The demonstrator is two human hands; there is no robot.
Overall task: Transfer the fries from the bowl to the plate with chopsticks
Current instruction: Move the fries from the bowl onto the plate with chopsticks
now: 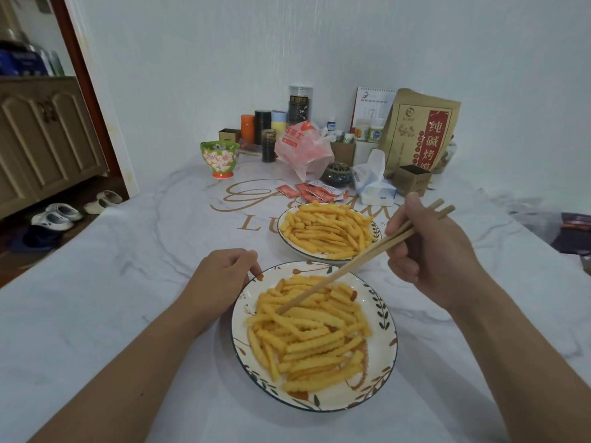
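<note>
A leaf-patterned dish (382, 318) heaped with crinkle-cut fries (313, 334) sits nearest me on the marble table. Just behind it stands a second dish (281, 220), also full of fries (326, 231). My right hand (428, 247) holds a pair of wooden chopsticks (335, 273) above and to the right of the near dish. Their tips reach down into the near fries at the pile's upper left. Whether a fry is pinched between the tips I cannot tell. My left hand (220, 276) grips the near dish's rim at its upper left, fingers curled over the edge.
Behind the dishes lie red sauce sachets (319, 191), a tissue pack (372, 182), a small brown box (411, 180) and a plastic bag (303, 148). A green floral bowl (220, 158) stands at the back left, a tall paper bag (419, 132) against the wall.
</note>
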